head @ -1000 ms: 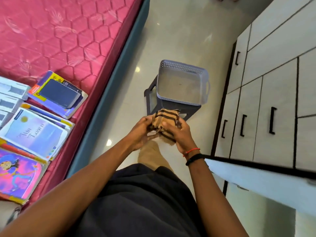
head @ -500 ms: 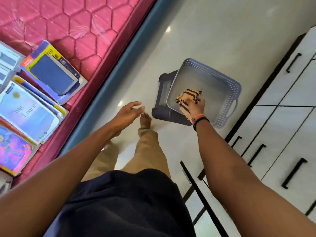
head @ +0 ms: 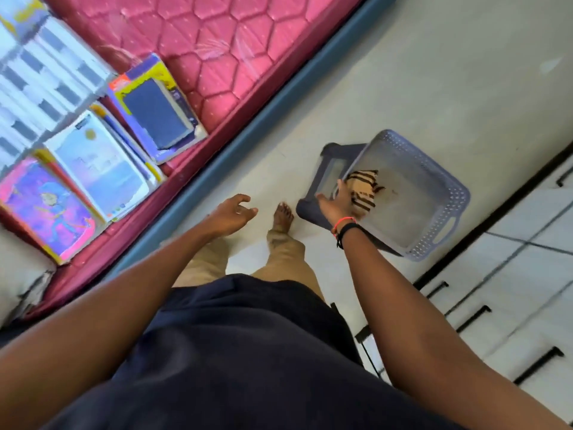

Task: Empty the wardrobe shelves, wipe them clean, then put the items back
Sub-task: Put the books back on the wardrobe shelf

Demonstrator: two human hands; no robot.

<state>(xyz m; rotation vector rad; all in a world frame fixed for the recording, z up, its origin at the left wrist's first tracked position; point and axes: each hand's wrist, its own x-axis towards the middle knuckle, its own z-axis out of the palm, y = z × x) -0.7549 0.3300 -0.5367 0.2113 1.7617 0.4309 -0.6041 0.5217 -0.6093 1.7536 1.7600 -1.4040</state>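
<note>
Presently, right hand [head: 336, 203] is laid against crumpled tan-and-black striped cloth [head: 363, 190] inside grey perforated basket [head: 451, 209], set on dark stool [head: 332, 154]; clasp or mere touch cannot be told. Left hand [head: 232, 213] is held loosely curled, empty.

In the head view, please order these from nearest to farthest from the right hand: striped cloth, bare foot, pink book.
1. Striped cloth, touching the right hand, inside the basket.
2. Bare foot, on the floor, left.
3. Pink book, on the mattress, far left.
</note>
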